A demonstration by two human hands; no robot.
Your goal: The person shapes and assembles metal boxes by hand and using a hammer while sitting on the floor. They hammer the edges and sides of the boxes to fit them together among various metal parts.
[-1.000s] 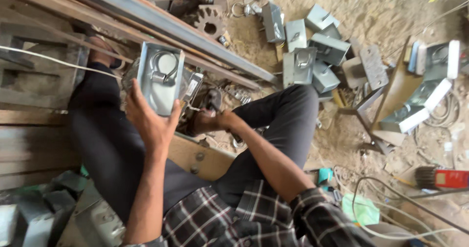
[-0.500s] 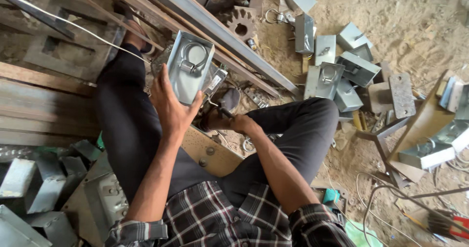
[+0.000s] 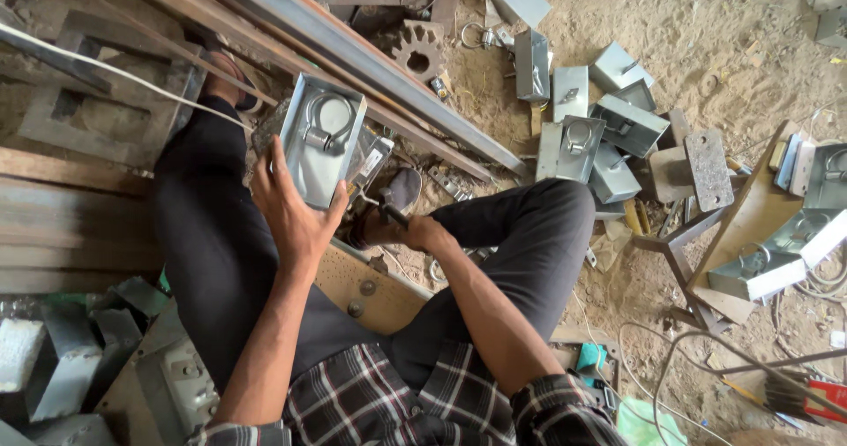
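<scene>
box: we've got the grey metal box [image 3: 319, 150] with its shackle up over our lap
left hand [image 3: 296, 212]: wrapped round the box's lower edge
right hand [image 3: 423, 232]: closed on a dark tool [image 3: 381, 206]
step: looks like fitting work; next calls for steadying the box
nearby: more boxes [image 3: 582, 142] on the sandy floor [image 3: 706, 31]

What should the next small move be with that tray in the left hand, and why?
Probably bring the right hand and its dark-handled tool up to the metal tray. The left hand holds the tray tilted with its open side up and the U-shaped shackle exposed, while the tool's head sits just below the tray's lower edge, not clearly touching it.
</scene>
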